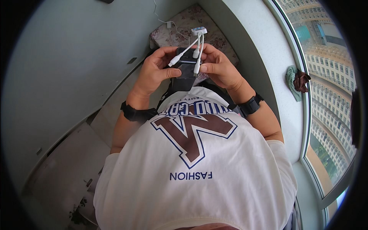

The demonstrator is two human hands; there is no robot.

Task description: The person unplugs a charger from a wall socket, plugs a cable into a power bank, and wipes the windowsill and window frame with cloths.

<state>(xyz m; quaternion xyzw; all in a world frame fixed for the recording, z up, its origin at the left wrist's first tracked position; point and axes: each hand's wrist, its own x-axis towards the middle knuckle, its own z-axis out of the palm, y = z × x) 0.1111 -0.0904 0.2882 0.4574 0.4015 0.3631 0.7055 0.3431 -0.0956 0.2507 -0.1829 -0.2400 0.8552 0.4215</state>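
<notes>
Pale wall [80, 57], window [331, 69], flowered cloth [182, 19] beyond left hand [155, 69] and right hand [222, 69], fingers [173, 72] in pinch grip on dark device [184, 71]

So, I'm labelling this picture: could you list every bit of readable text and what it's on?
"FASHION": on the white shirt, upside down.
"ILD CAT": same shirt, upside down, ends lost in folds.
Large brown letter: shirt, too creased to be sure of.
Small line beyond "ILD CAT": only partly legible.
White cable block: blue print, too small.
Black gadget: nothing readable.
</notes>
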